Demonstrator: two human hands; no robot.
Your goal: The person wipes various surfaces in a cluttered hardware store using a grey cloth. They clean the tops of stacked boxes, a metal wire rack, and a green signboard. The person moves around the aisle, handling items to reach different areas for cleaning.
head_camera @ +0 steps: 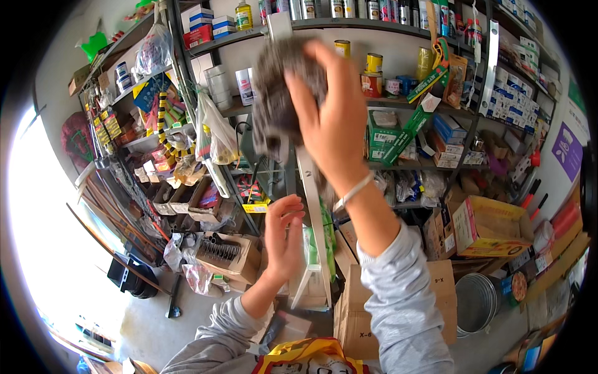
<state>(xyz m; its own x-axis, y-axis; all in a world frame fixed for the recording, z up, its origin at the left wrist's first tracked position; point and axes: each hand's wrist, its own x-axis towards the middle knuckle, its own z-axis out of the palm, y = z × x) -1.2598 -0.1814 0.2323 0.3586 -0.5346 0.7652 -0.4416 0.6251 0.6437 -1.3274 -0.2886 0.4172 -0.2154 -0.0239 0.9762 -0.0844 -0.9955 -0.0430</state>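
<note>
High in front of me, my right hand [334, 112] grips a dark grey cloth [282, 93], which is blurred by motion. The cloth hangs in front of the shelving and hides part of it. Behind and below it, a long pale strip [312, 210] runs down towards the floor. Lower and to the left, my left hand [284, 238] is raised in the air with its fingers partly curled and nothing in them. It is close to the strip, and I see no contact between them.
Spray cans [373, 9] line the top shelf [322, 22]. Paint tins [372, 77] and a boxed prune saw [427, 84] are on the right. Cardboard boxes [359, 308] and galvanized buckets [476, 301] stand low at right. A black bucket [140, 280] and leaning poles [121, 210] are at left.
</note>
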